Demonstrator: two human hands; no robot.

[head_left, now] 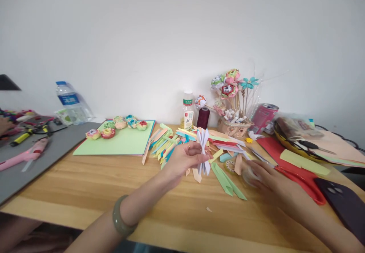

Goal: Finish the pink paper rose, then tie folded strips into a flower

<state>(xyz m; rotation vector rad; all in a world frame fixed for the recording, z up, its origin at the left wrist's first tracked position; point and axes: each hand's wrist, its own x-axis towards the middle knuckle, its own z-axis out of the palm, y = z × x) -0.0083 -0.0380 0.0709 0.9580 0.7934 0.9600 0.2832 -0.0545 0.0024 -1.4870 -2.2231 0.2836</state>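
Observation:
Between the thumb and fingers of my left hand [182,160] is a bundle of folded white paper [203,150], pinched at its middle so both ends fan out. My right hand [264,175], blurred, is at a roll of clear tape [251,174] on the right; its fingers curl at the roll. Beside that roll lies a small patterned ring [229,166]. Folded paper strips in many colours [168,143] are heaped behind my left hand, and two green strips [225,181] lie between my hands.
Red-handled scissors [303,181] and a dark phone [340,198] lie at right. Behind stand a bottle [188,110], a thread spool [203,118], a basket of paper flowers [235,127] and a pink can [265,118]. Paper blossoms sit on green sheets [122,144] at left, near a glue gun [31,152].

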